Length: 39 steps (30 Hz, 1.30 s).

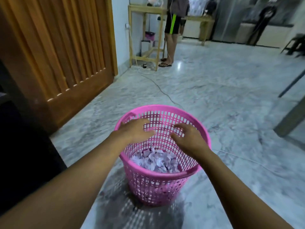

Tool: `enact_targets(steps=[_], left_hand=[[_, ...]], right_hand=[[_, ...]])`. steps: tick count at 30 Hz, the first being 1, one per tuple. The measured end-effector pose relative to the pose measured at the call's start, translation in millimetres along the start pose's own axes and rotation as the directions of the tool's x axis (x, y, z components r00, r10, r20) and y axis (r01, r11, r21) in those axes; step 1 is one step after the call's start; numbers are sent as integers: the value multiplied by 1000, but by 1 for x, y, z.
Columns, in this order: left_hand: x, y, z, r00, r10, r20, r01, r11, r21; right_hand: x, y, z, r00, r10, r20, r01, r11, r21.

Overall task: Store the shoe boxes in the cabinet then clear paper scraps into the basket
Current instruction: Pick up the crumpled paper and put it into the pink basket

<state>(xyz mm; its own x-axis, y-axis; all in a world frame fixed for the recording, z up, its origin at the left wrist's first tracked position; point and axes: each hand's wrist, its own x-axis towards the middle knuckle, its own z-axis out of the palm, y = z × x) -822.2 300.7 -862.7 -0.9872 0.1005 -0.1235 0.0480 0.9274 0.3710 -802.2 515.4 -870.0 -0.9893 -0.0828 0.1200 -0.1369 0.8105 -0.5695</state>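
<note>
Round pink perforated plastic basket [153, 187], upright on the grey marbled stone floor [214, 88], close in front. Crumpled white paper scraps [156, 160] heaped in its bottom. Left hand [135, 129] over the left side of its mouth, right hand [188, 138] over the right, both loosely spread, holding nothing; contact with the rim unclear. Brown slatted wooden door [57, 47] to the left. Thin dark cable [161, 91] across the floor beyond. Farther back, pale wooden frame table [145, 12], person in dark shorts [171, 30] beside it.
</note>
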Motion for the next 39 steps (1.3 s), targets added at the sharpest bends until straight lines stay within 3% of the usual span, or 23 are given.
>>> enact_targets(steps=[1, 3, 5, 6, 8, 10, 11, 16, 22, 31, 36, 39], left_hand=[[0, -4, 2, 998, 41, -38, -43, 997, -56], [-6, -8, 6, 960, 72, -269, -92, 994, -64], [-17, -10, 11, 861, -40, -507, 42, 999, -8], [-24, -10, 12, 827, -165, -537, 164, 985, -51], [-35, -12, 13, 809, -452, -376, 356, 886, -297], [-39, -15, 14, 809, -558, -183, 432, 777, -458], [-42, -16, 14, 804, -568, -175, 429, 759, -490], [-79, -22, 10, 727, -640, -249, 444, 715, -540], [-148, -34, 1, 554, -764, -331, 498, 623, -603], [-248, -47, 21, 291, -904, -314, 588, 427, -687], [-272, -65, 37, 246, -918, -311, 571, 397, -719], [-273, -74, 36, 266, -903, -336, 531, 428, -731]], right_hand=[[-3, 2, -5, 998, -15, -66, 14, 1000, -21], [-8, 9, -13, 976, -23, -215, -1, 994, -113], [-10, 21, -18, 964, 53, -261, -102, 978, -180], [-10, 28, -18, 963, 136, -232, -176, 971, -162], [-10, 38, -18, 959, 259, -114, -261, 965, -7], [-11, 43, -18, 955, 291, -66, -278, 949, 150], [-12, 43, -20, 949, 307, -76, -288, 938, 195], [-20, 31, -27, 957, 268, -108, -236, 941, 244], [-30, -2, -15, 990, 132, -43, -114, 949, 294], [-68, -49, 20, 990, -40, 132, -17, 915, 404], [-80, -63, 40, 986, -70, 149, -5, 891, 455], [-80, -65, 46, 989, -75, 126, 6, 882, 471]])
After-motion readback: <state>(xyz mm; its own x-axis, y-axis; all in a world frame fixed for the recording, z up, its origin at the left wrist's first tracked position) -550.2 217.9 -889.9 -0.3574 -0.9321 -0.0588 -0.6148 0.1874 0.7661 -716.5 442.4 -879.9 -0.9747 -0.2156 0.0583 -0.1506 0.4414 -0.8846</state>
